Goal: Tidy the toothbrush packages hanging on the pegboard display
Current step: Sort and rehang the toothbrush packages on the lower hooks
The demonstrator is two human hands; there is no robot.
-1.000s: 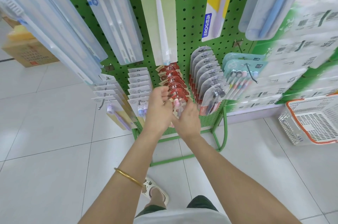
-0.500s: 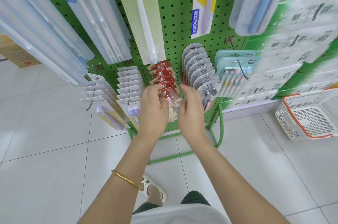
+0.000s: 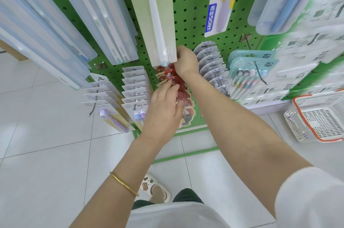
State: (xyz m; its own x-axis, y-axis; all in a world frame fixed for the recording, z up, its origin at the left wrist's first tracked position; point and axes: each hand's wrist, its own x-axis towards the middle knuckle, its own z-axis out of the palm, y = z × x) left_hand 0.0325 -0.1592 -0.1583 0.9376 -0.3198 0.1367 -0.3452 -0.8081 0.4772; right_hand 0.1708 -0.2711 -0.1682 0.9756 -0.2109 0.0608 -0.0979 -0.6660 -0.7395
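Note:
A row of red toothbrush packages (image 3: 168,74) hangs on one hook of the green pegboard (image 3: 188,15). My left hand (image 3: 165,101) grips the front packages of that row near the hook's tip. My right hand (image 3: 187,60) reaches to the back of the same row, close to the board, with its fingers curled onto the rearmost red packages. Its fingertips are hidden behind a long white package (image 3: 158,13) hanging above. Grey-white packages (image 3: 212,63) hang on the hook to the right, white ones (image 3: 135,86) to the left.
Long clear and blue packages (image 3: 55,22) hang from upper hooks at head height on both sides. A teal multi-pack (image 3: 249,65) hangs at the right. A white basket with an orange rim (image 3: 316,116) sits on the tiled floor. The rack's green foot (image 3: 182,155) lies near my shoe.
My right hand has moved from the front of the red row up to its back by the board. My left hand stays at the front. My head has come closer to the display.

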